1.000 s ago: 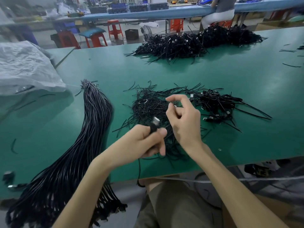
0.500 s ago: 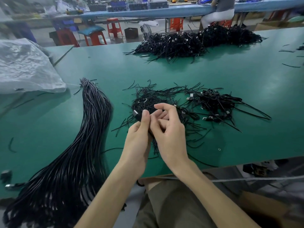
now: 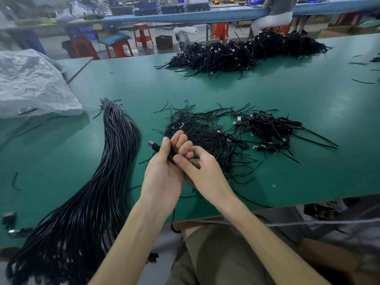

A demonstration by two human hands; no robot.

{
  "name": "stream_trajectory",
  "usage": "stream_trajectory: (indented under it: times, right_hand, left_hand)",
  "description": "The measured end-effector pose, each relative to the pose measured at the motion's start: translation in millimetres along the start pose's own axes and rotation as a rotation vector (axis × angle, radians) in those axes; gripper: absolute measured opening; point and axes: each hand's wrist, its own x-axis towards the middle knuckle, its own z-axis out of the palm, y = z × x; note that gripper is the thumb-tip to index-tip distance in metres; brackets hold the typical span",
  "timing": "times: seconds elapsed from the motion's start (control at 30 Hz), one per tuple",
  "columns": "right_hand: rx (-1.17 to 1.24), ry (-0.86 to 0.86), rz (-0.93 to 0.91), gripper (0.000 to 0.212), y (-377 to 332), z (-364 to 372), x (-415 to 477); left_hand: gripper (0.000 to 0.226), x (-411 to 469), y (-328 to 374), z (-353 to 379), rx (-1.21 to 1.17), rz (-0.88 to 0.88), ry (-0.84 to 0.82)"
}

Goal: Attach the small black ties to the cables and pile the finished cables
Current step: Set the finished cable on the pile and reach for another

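My left hand (image 3: 164, 171) holds a black cable (image 3: 154, 146) whose USB plug sticks out past my fingers to the upper left. My right hand (image 3: 202, 171) meets it from the right, thumb and fingers pinching at the cable near my left fingertips; whether a tie is between them is hidden. Behind my hands lies a loose heap of small black ties (image 3: 201, 130). To its right sits a small pile of tied cables (image 3: 267, 130). A long bundle of straight black cables (image 3: 102, 171) runs down the left and over the table's front edge.
The green table (image 3: 298, 95) carries a big pile of coiled cables (image 3: 242, 52) at the back. A crumpled plastic sheet (image 3: 30, 83) covers the far left. Stray ties lie at the right edge. Beyond are red stools and a seated person.
My hands have shifted slightly left and toward me. The left hand has turned so the cable's plug now points up-left, and the right thumb has moved onto the cable.
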Motion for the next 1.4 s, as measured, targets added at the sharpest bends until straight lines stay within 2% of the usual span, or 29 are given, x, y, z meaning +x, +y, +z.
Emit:
stream_trajectory:
  times: [0.13, 0.2, 0.27, 0.43, 0.5, 0.57, 0.67, 0.83, 0.93, 1.0, 1.07, 1.2, 1.3, 1.4]
  right_hand:
    - [-0.082, -0.125, 0.035, 0.022, -1.6, -9.2, 3.8]
    - [-0.023, -0.151, 0.113, 0.025, -2.3, -13.3, 5.6]
    - [0.014, -0.193, 0.160, 0.019, -2.7, -17.3, 6.3]
    - [-0.107, -0.204, 0.054, 0.022, -4.6, -30.8, 4.4]
    - [-0.173, -0.203, -0.013, 0.019, -6.1, -33.7, 2.1]
    - [-0.252, -0.155, -0.081, 0.021, -6.0, -35.2, 1.0]
    - [-0.296, -0.068, -0.109, 0.021, -7.0, -40.7, 2.6]
    - [-0.496, -0.161, -0.136, 0.012, -5.0, -40.0, 0.2]
    - [-0.636, -0.204, -0.167, 0.011, -3.6, -38.7, -1.7]
    - [-0.746, -0.222, -0.209, 0.007, -3.4, -38.6, -3.7]
    - [-0.828, -0.223, -0.255, 0.007, -4.4, -38.9, -5.3]
    - [-0.993, -0.249, -0.334, 0.010, -7.5, -36.6, -8.4]
    - [-1.089, -0.268, -0.387, 0.020, -9.2, -36.0, -9.5]
    - [-1.120, -0.258, -0.404, 0.019, -11.4, -39.0, -7.5]
  left_hand:
    - [0.027, -1.5, 1.6, -7.7, 0.179, 0.036, -0.061]
    - [0.029, -1.3, 0.1, -11.1, 0.276, 0.059, -0.102]
    - [0.032, -1.4, 0.4, -13.1, 0.419, 0.033, -0.157]
    - [0.021, 1.1, 25.2, -25.7, 0.595, -0.082, -0.452]
    - [0.025, -0.8, 37.5, -30.9, 0.704, -0.099, -0.538]
    - [0.027, -2.2, 44.5, -31.8, 0.826, -0.062, -0.463]
    - [0.020, -1.5, 42.8, -32.4, 0.974, 0.102, -0.235]
    - [0.002, 2.4, 33.7, -36.4, 1.213, 0.172, -0.134]
    - [0.012, 7.8, 31.5, -42.8, 1.475, 0.219, -0.072]
    - [0.019, 8.5, 32.2, -45.6, 1.556, 0.208, -0.048]
    - [0.026, 7.9, 34.3, -46.2, 1.563, 0.167, -0.077]
    - [0.023, 4.5, 39.5, -36.9, 1.656, 0.148, -0.317]
    - [0.023, 8.0, 39.1, -28.1, 1.913, 0.110, -0.424]
    - [0.040, 12.2, 29.0, -23.0, 2.127, 0.088, -0.459]
